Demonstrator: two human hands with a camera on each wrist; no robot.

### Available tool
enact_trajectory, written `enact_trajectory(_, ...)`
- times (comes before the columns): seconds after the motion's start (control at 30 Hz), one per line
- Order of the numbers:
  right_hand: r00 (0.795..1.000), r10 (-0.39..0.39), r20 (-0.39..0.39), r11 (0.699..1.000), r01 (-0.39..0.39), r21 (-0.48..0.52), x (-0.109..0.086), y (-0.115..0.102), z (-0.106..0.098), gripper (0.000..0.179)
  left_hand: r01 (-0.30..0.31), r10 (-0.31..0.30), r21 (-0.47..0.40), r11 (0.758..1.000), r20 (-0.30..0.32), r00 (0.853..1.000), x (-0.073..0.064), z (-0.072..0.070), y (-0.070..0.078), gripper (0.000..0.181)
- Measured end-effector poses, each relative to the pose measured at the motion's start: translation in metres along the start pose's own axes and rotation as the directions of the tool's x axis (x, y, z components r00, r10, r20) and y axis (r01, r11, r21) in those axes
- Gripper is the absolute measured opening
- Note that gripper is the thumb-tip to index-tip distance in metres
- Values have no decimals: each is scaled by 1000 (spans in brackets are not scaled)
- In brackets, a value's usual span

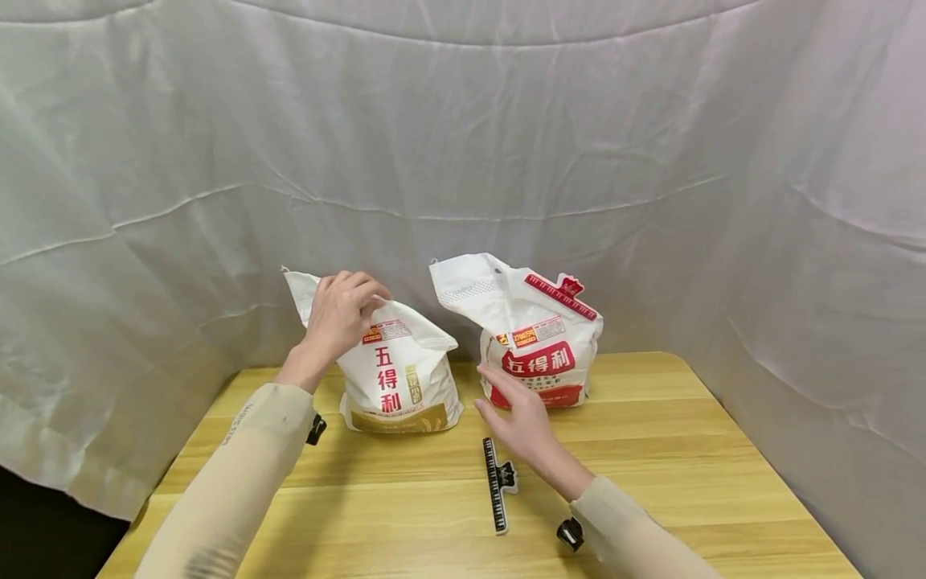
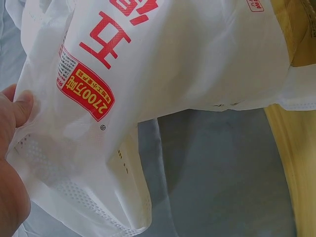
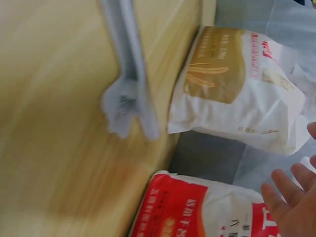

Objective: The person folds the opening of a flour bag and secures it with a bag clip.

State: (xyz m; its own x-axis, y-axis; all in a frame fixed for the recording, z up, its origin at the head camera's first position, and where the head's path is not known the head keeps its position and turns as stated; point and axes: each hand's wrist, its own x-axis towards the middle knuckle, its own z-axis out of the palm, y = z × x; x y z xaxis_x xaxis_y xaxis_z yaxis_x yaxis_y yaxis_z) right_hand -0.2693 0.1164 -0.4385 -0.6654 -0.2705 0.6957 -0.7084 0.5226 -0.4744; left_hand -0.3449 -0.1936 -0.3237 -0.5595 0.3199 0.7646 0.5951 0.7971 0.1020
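A white flour bag with gold trim stands on the left of the table. My left hand grips its folded top; in the left wrist view the thumb presses on the white material near the perforated band. My right hand is held over the table with its fingers extended, in front of a second flour bag with red print. A red clip sits across that bag's upper right edge. Below the right hand, a black clip lies on the wood.
The wooden table has a rounded far right corner. Grey-white fabric hangs behind and along both sides. Black wrist-worn devices show at the sleeves.
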Motion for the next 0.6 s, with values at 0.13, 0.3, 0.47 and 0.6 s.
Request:
enact_trajectory(0.13, 1000, 16, 26, 999, -15, -28, -9, 6, -3, 52, 0, 0, 2, 1000, -3, 1000, 0, 0, 0, 17)
enact_trajectory(0.3, 996, 44, 82, 997, -39, -59, -20, 13, -6, 54, -2, 2, 0, 1000, -4, 1000, 0, 0, 1, 18)
enact_trajectory(0.47, 982, 126, 143, 989, -114, -89, -32, 16, -9, 55, -4, 4, 0, 1000, -5, 1000, 0, 0, 1, 18)
enact_trajectory(0.6, 962, 191, 195, 979, -172, -110, -40, 18, -10, 55, 0, 0, 1, 1000, -6, 1000, -1, 1, 1, 19)
